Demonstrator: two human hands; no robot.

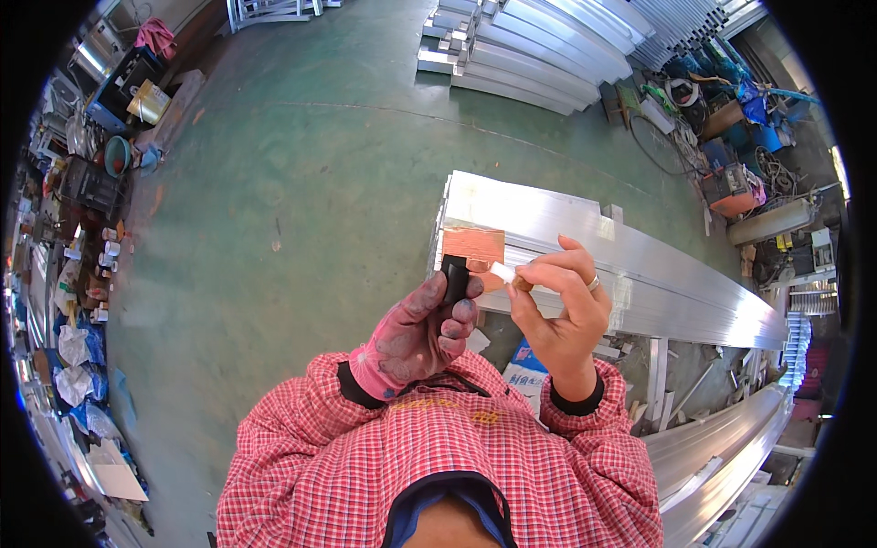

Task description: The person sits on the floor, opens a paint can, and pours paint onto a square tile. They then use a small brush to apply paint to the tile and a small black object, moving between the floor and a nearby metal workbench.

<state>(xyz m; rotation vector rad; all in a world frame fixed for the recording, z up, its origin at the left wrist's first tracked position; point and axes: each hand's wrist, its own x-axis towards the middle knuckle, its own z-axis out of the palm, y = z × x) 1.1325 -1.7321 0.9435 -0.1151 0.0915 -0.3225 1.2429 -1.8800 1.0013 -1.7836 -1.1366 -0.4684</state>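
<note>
My left hand (409, 331), in a stained pink glove, is closed around a short black stick-like object (455, 281) that points away from me. My bare right hand (568, 315), with a ring on one finger, pinches a small white cylinder (501, 271) between thumb and forefinger; something brownish shows at its near end. The white piece is close to the black object, and I cannot tell whether they touch. Just beyond both hands a brown cardboard piece (475, 241) lies on a stack of silver metal profiles (585, 247).
More metal profiles (539, 55) are piled at the far right. Cables, tools and an orange box (733, 190) crowd the right side. Along the left stand shelves with a teal bucket (117, 155) and a yellowish can (149, 101). Green floor (274, 201) spreads between.
</note>
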